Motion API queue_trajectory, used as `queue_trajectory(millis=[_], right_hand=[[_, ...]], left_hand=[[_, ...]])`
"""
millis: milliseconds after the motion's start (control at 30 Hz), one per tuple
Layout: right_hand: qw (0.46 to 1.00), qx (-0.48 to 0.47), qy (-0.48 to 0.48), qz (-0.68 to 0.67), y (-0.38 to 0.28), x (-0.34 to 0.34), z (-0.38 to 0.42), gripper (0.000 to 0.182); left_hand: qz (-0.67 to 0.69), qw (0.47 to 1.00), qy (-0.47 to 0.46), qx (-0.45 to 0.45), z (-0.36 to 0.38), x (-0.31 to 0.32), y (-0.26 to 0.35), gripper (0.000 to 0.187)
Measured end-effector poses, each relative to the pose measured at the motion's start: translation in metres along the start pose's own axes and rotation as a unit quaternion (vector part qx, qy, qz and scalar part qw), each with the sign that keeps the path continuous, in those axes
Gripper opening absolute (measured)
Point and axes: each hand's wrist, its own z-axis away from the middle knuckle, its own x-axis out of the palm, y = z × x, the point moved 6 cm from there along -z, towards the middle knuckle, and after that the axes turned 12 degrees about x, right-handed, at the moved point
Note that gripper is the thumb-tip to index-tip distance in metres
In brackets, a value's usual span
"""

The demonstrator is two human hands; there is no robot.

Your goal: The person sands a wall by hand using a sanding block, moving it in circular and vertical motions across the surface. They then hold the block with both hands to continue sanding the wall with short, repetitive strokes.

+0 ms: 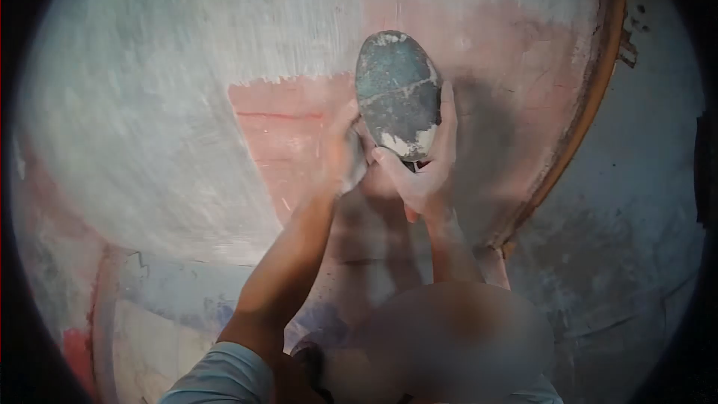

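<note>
A dark grey oval stone [397,91], smeared with pale paste, stands upright in front of a large round slab [187,105]. My right hand [426,168] grips the stone from below and along its right side. My left hand [340,151] is blurred, pressed against the stone's lower left, and seems to hold a small pale lump I cannot make out. The slab is pinkish-red in its middle and right, and coated with streaky white-grey paste over its left and top.
The slab's rusty brown rim [591,97] curves down the right side. Beyond it lies stained grey floor [636,239]. My bent knee [449,344] fills the bottom centre. A reddish edge and patchy ground [97,314] show at lower left.
</note>
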Motion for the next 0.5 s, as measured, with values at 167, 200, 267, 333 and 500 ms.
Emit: queue_trajectory(millis=[167,200,267,333,500], right_hand=[[0.982,-0.079,0.016,0.171,0.012,0.017,0.010,0.117],[0.984,-0.048,0.037,0.169,0.019,0.018,0.013,0.118],[0.984,-0.007,0.075,0.164,0.030,0.019,0.025,0.112],[0.991,0.081,0.082,0.067,0.039,0.024,0.045,0.109],[0.976,0.199,0.080,0.022,0.057,0.030,0.101,0.067]], left_hand=[[0.087,0.977,0.191,0.044,-0.001,0.022,0.032,0.063],[0.101,0.977,0.184,0.037,-0.004,0.012,0.026,0.063],[-0.092,0.992,0.089,-0.011,-0.010,-0.003,0.009,0.049],[-0.064,0.992,0.100,-0.045,-0.009,-0.011,0.001,0.037],[-0.043,0.995,0.092,-0.010,-0.013,-0.013,0.013,0.039]])
